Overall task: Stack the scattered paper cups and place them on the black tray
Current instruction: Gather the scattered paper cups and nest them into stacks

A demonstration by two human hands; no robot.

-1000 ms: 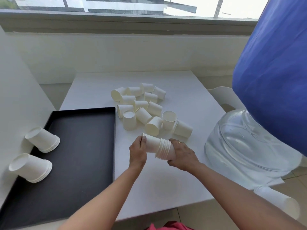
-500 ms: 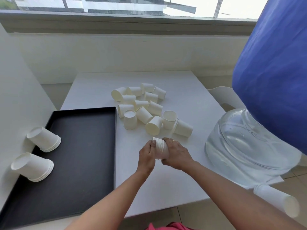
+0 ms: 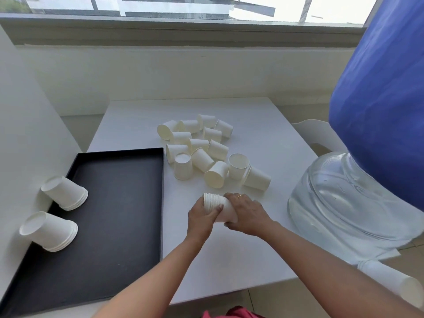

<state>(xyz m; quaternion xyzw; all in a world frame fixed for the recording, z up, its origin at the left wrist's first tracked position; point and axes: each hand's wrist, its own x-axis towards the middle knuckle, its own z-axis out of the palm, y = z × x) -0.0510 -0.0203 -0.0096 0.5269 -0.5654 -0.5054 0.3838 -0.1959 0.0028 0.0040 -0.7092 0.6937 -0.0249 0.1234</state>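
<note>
left hand and right hand have turned the cup stack rims-left.

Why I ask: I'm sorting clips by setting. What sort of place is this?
Probably an office or break area, though I can't be sure: a plain white table by a wide window, a big clear water-dispenser jug beside the table, and loose paper cups on it.
</note>
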